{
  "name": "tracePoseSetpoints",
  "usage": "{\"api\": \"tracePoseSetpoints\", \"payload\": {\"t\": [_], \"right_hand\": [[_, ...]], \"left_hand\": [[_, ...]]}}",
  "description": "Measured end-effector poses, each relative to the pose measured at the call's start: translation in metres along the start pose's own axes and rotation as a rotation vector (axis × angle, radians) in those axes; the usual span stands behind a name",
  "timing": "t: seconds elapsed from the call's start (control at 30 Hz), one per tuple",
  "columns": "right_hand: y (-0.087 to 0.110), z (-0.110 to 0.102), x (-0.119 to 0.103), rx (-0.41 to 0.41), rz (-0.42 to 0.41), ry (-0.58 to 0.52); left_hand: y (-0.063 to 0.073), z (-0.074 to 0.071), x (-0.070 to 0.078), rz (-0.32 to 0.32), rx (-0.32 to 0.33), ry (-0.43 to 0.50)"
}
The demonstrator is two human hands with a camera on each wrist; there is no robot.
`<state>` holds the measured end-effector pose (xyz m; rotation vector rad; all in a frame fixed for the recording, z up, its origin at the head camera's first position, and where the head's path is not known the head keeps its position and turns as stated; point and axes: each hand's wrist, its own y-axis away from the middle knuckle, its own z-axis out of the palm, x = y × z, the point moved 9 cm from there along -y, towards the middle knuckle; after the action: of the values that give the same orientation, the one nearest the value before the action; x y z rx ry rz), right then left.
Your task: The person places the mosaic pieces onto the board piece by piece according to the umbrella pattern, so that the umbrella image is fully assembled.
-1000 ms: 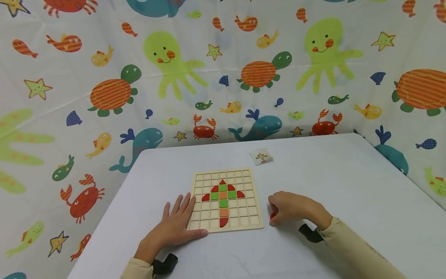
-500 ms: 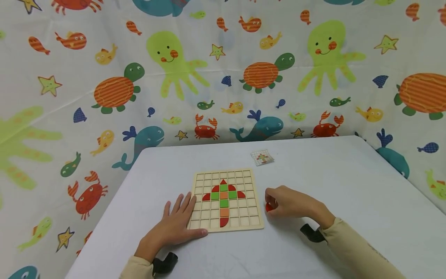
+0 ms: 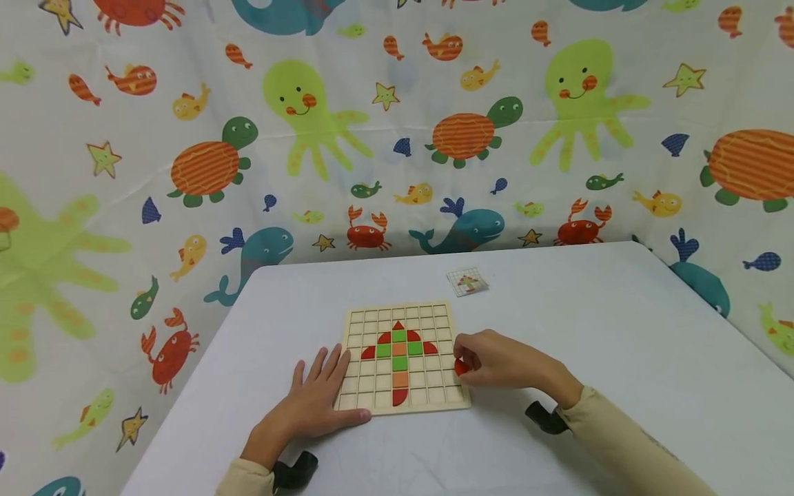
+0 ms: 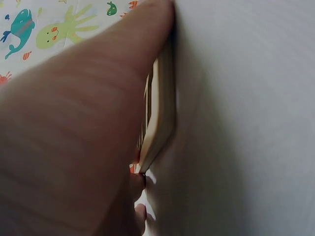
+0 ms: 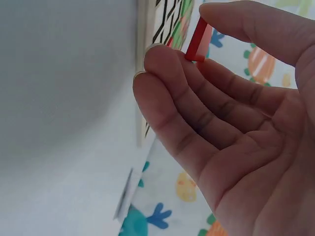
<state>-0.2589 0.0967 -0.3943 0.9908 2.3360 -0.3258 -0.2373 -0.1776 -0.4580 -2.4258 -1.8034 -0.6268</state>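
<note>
A pale wooden grid board (image 3: 367, 382) lies on the white table, bearing red, green and orange pieces laid out as a plant-like or arrow-like figure. Its column has green squares (image 3: 400, 363), an orange square (image 3: 400, 379) and a red quarter-round piece (image 3: 400, 397) at the bottom. My left hand (image 3: 315, 401) rests with spread, straight fingers at the board's left edge, the thumb along the near corner. Over the right edge, my right hand (image 3: 505, 362) pinches a small red block (image 5: 198, 40) between thumb and fingertips; its other fingers are loosely bent in the right wrist view.
Behind the board, toward the far edge, lies a small printed card (image 3: 468, 282) with a similar coloured figure on a grid. A curtain (image 3: 347, 151) with sea animals hangs behind the white table (image 3: 577, 296). Black wrist devices (image 3: 295, 471) sit at both sleeves.
My right hand has moved left with the red block, from the table beside the board to over its right edge. My left hand stays in place on the board.
</note>
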Motion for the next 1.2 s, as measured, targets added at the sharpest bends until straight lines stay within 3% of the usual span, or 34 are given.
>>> {"api": "tracePoseSetpoints", "payload": {"t": [0.73,1.2], "right_hand": [[-0.051,0.031,-0.054,-0.047,-0.14,0.05],[-0.076,0.064,-0.075,-0.101,-0.152,0.144]], "left_hand": [[0.001,0.0,-0.001,0.001,0.001,-0.008],[-0.001,-0.003,-0.002,0.021,0.011,-0.019]]}}
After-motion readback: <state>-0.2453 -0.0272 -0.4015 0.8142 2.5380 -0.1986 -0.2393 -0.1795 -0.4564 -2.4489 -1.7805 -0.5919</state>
